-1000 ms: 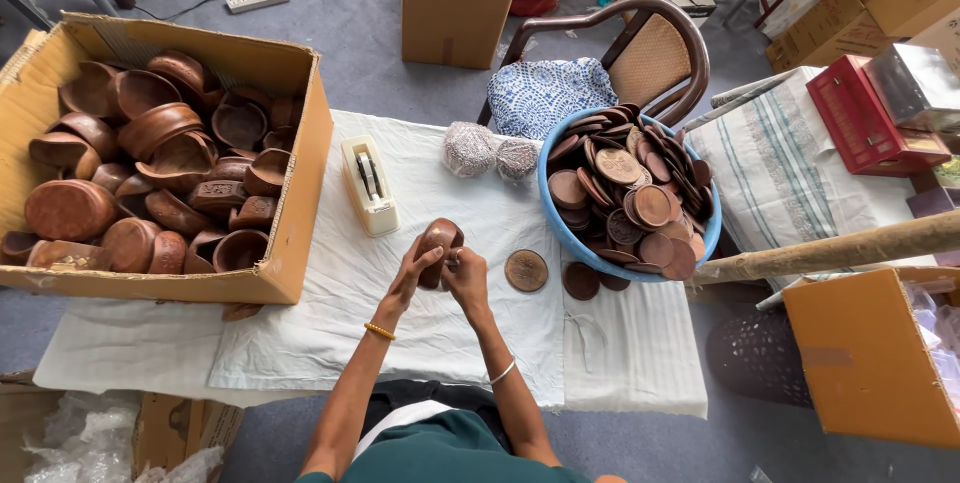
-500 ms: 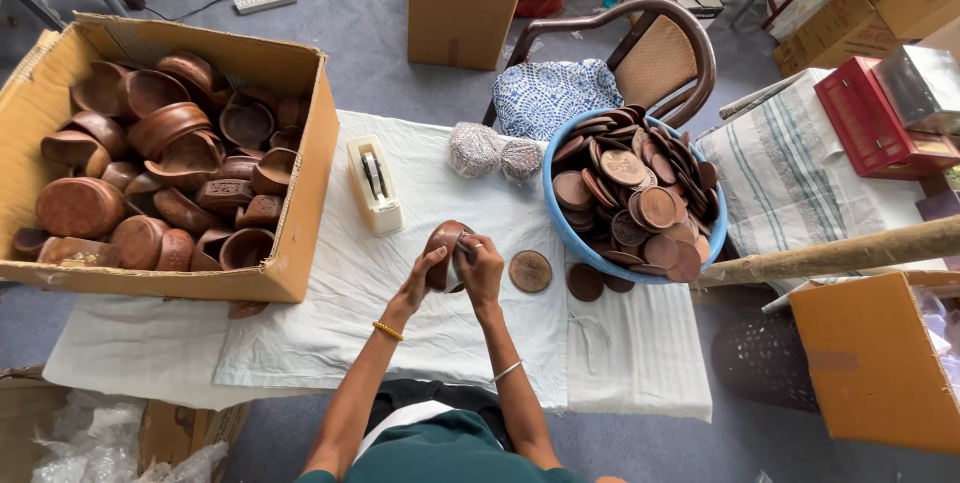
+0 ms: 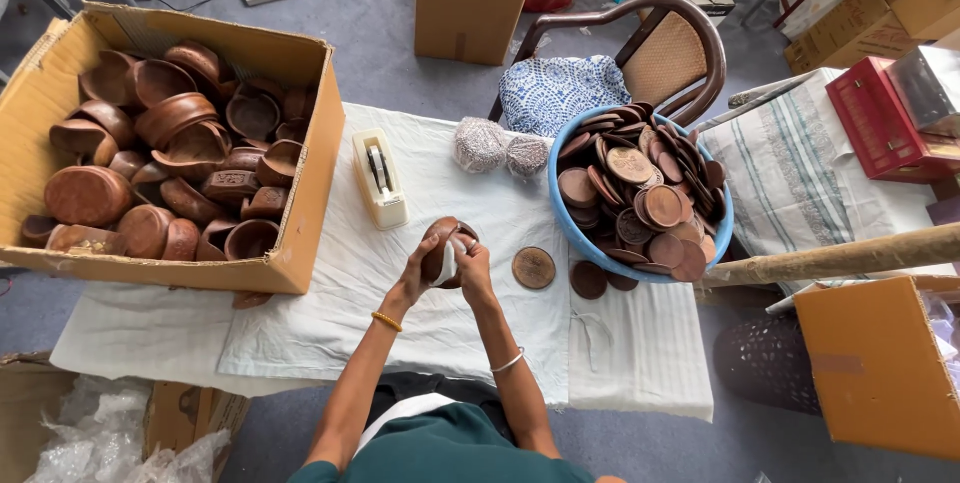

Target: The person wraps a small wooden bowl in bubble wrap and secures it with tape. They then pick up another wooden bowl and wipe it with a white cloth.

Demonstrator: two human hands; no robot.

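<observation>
Left hand (image 3: 418, 273): closed round the left side of the small brown bowl (image 3: 440, 246), gold bangle on the wrist; half a second ago it sat lower, cupping the piece from beneath
Right hand (image 3: 470, 265): fingers curled on the bowl's right side, pinching a white strip against it, silver bangle on the wrist; it has slid down from the top of the piece
Small brown bowl: held in both hands just above the white-clothed worktop (image 3: 330, 313), tilted on edge; a second ago it was further left and turned another way, so the hands appear to be rotating it as the white strip goes round
Loose round lid (image 3: 533, 267): flat on the cloth just right of the hands, unmoved
Two more lids (image 3: 590, 280): on the cloth below the basin's rim
Tape dispenser (image 3: 379, 179): cream, on the cloth beyond the hands, same place as before
Two netted bundles (image 3: 498, 149): side by side past the dispenser
Blue basin (image 3: 563, 215): right of the hands, heaped with brown round lids
Cardboard box (image 3: 305, 203): left end of the worktop, full of brown bowls
Chair (image 3: 665, 53): behind the basin, a blue patterned cloth on its seat
</observation>
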